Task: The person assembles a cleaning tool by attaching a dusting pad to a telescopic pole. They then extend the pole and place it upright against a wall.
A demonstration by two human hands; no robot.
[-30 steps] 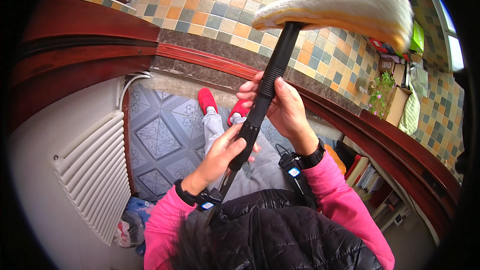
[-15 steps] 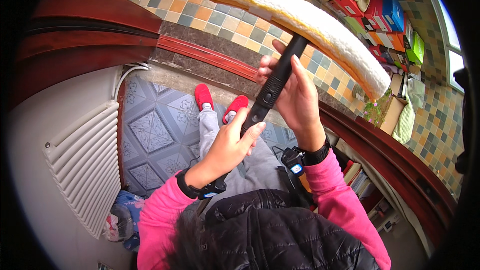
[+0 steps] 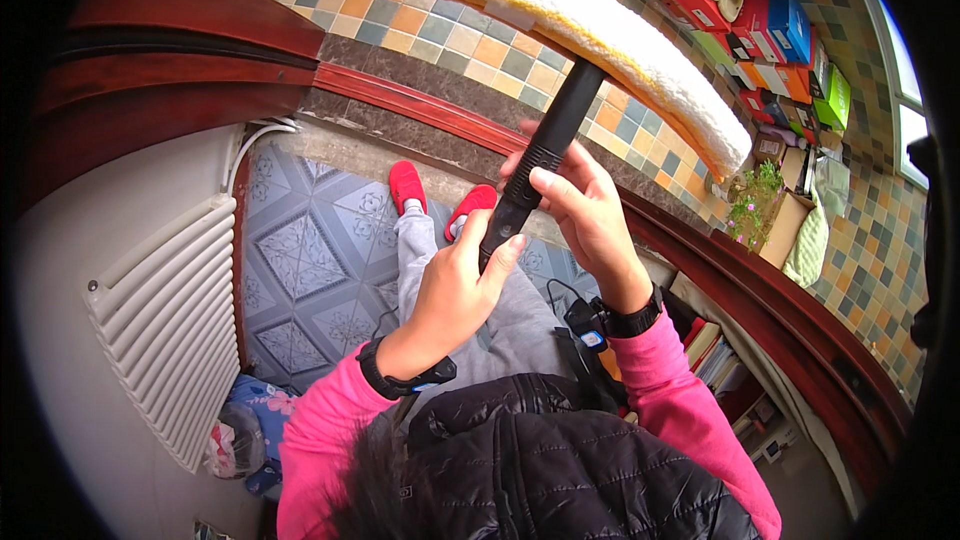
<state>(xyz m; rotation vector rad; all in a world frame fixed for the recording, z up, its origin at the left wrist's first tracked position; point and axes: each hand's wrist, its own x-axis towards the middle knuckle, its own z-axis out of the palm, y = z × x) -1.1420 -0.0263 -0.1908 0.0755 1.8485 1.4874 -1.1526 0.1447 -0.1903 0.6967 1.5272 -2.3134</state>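
A window washer (image 3: 572, 105) with a black ribbed handle and a long, curved head is held up in front of me, slanting away to the upper right. Its head carries a fluffy white pad (image 3: 600, 25) with yellow-orange edging. Around the lower end of the handle my left hand (image 3: 455, 290) is closed, thumb lying along it. My right hand (image 3: 590, 220) grips higher up, below the head, with its thumb across the ribbed part and its fingers partly hidden behind the handle.
A dark red sill (image 3: 420, 110) runs across in front of my feet. Left stands a white radiator (image 3: 170, 330), with a plastic bag (image 3: 235, 440) below it. Stacked shoe boxes (image 3: 770, 50) and a flowering plant (image 3: 755, 205) are at the far right. Books (image 3: 710, 355) stand beside my right arm.
The washer's head has shifted left and slightly up. My right hand has slid down the handle toward my left, its thumb now lying across the ribbed part.
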